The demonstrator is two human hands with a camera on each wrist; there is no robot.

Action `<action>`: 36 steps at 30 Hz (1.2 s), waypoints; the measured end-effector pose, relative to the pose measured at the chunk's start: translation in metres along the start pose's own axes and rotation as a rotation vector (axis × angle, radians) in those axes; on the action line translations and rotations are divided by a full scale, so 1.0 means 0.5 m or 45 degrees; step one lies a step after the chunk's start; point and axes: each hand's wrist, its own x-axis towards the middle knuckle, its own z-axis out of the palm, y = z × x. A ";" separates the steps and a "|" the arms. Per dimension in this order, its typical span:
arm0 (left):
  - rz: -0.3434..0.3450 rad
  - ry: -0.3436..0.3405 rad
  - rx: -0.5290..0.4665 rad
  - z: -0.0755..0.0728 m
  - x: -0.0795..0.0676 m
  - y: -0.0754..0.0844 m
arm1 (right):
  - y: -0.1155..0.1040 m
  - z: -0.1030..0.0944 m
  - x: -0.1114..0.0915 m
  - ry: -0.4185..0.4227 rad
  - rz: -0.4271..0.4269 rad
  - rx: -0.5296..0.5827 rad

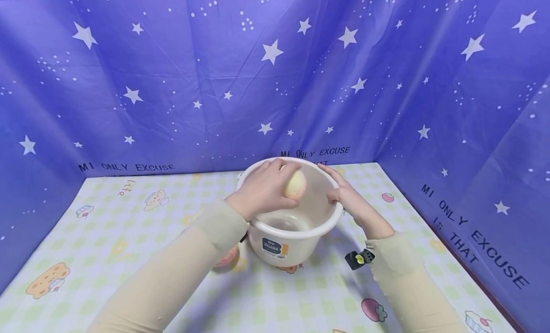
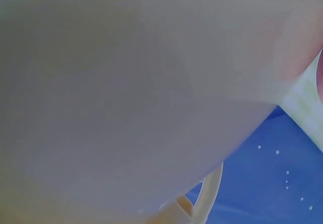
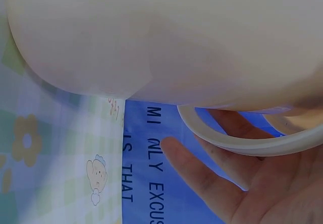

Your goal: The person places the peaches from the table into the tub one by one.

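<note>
White plastic bucket [image 1: 296, 237]: the head view shows the left hand [image 1: 262, 189] gripping a peach [image 1: 295, 185]; the right-wrist view shows the right hand [image 3: 262, 183] open-fingered at its rim.

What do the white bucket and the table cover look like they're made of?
The white bucket looks like smooth moulded plastic: thin rolled rim, soft sheen, printed label on its wall. The table cover seems a printed vinyl or soft plastic sheet, lying flat with cartoon prints and a faint gloss; it could be coated cloth, which the views do not settle.
</note>
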 end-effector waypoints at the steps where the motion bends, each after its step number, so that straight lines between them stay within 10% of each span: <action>1: -0.002 -0.001 0.005 0.000 0.000 0.000 | 0.000 0.000 0.000 0.001 0.000 -0.001; 36: 0.006 0.068 0.103 0.014 -0.011 -0.002 | 0.000 0.002 0.000 0.022 -0.020 0.037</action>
